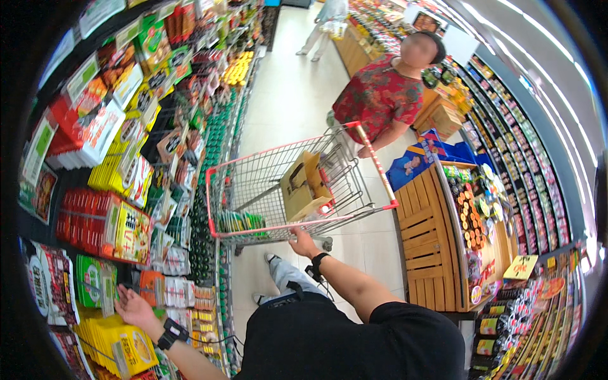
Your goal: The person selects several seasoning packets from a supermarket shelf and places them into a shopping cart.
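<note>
My left hand [135,306] is at the packaged-food shelf on the left, fingers spread and holding nothing. Its fingertips are beside a price tag [109,295] in front of green packets [90,280]; contact is unclear. Yellow packets [116,343] hang just below it. With fingers apart, my right hand [304,243] is at the near side rail of a wire shopping cart [256,164] and seems to touch it. Inside the cart, a brown paper bag [297,187] stands open, and green packets [242,222] lie at the left end.
A person in a red patterned shirt [380,95] stands by the cart handle [375,164]. Farther up the aisle is another person [327,23]. A slatted wooden display stand [427,247] with jars borders the right side. Red packets [102,225] fill the shelf above my left hand.
</note>
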`<state>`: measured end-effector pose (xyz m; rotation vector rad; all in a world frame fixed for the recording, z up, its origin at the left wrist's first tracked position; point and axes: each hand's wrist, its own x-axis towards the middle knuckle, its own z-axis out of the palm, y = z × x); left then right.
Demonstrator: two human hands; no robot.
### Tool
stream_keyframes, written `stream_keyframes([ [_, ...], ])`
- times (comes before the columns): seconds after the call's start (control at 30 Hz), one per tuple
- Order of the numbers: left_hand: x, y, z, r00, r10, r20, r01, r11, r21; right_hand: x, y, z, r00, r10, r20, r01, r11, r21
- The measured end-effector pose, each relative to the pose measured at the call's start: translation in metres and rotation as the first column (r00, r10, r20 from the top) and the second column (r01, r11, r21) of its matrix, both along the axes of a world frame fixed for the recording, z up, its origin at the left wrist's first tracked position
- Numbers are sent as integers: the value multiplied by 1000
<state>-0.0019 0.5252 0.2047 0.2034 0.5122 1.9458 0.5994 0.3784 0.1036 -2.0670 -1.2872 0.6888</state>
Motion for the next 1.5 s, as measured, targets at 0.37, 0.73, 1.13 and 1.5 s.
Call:
stream_keyframes([
  [0.37,4,-19,24,987,-157,-13,158,986,53,-8,-29,-35,999,39,-24,-43,970,-238],
  [0.73,35,-40,58,995,-82,-61,76,993,-89,-28,-5,-58,990,92,-110,-134,871,-474],
  [1.13,34,-87,105,999,16,-33,-23,976,-217,-29,-64,-179,361,848,389,-718,519,-464],
  [1.5,54,-227,97,952,-292,-95,271,945,-185,-76,-140,-161,684,-197,-702,-316,787,-529],
])
